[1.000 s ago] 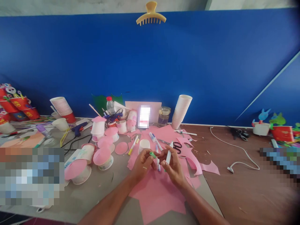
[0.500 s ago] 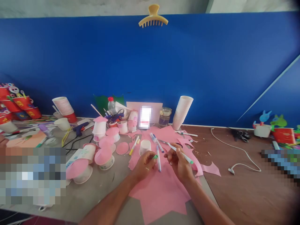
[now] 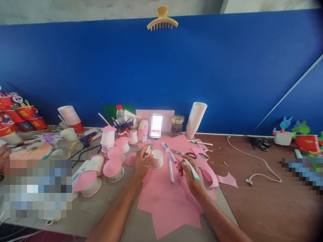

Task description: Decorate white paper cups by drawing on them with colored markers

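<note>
In my right hand (image 3: 189, 171) is a slim white marker (image 3: 192, 169) with a green end, slanting across the fingers and held like a pen. My left hand (image 3: 142, 163) is over the pink paper's left edge, fingers apart, its thumb close to the left side of a small white paper cup (image 3: 157, 159). Whether it touches the cup is unclear. A white marker end (image 3: 148, 148) shows by its fingertips; the hand covers the rest. Purple-ended markers (image 3: 171, 169) lie between my hands on the pink paper (image 3: 174, 208). Scissors (image 3: 191, 155) rest just beyond my right hand.
Pink-topped paper cups (image 3: 112, 169) cluster at left, near a blurred patch and a glue gun (image 3: 87, 138). Behind stand a bright phone (image 3: 156, 126), a glass jar (image 3: 177, 125) and stacked cups (image 3: 196, 120). A white cable (image 3: 254, 155) lies right. Another person's hand (image 3: 3, 156) shows at far left.
My left hand has moved left and away from me, from the paper's middle to beside the cup; the green cap it held no longer shows. The right hand keeps the marker, now tilted more steeply.
</note>
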A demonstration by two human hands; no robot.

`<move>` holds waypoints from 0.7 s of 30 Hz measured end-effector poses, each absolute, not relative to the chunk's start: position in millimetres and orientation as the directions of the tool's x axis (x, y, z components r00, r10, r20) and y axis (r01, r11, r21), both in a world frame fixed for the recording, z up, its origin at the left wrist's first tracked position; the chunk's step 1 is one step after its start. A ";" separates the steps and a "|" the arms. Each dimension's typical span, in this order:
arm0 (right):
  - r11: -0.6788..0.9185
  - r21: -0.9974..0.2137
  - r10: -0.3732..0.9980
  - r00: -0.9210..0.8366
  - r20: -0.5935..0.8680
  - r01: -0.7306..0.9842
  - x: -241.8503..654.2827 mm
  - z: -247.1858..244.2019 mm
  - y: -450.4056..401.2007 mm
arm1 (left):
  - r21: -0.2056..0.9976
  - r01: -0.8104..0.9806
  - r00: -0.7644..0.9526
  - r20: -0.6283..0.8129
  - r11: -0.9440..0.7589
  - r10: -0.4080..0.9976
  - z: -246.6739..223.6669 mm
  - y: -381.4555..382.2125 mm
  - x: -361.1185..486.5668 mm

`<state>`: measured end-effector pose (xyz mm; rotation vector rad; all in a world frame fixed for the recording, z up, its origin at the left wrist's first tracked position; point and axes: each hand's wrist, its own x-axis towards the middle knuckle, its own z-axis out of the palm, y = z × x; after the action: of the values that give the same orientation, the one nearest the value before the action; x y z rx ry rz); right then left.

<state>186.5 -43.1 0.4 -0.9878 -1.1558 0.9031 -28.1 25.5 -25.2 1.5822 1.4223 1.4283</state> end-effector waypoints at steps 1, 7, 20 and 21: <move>0.316 -0.947 0.937 0.178 0.300 -0.064 186.4 0.5 -42.8 | 0.895 0.352 -0.094 0.325 -0.274 0.941 -28.3 26.7 -27.7; 0.285 -0.958 0.944 0.181 0.276 -0.025 185.5 5.4 -44.8 | 0.833 0.482 0.065 0.274 -0.271 0.960 -36.2 22.6 -17.5; 0.351 -0.901 0.936 0.130 0.328 -0.254 184.7 -14.5 -39.6 | 0.966 -0.249 0.229 -0.015 0.074 0.973 -11.6 15.7 -14.0; 0.336 -0.905 0.941 0.130 0.311 -0.261 184.2 -15.3 -40.0 | 0.957 -0.270 0.266 -0.032 0.106 0.964 -10.8 14.3 -13.4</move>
<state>184.2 -40.0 -15.3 -0.8033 -1.0820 1.0260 -13.4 14.3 -10.8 1.0629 0.8460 1.0900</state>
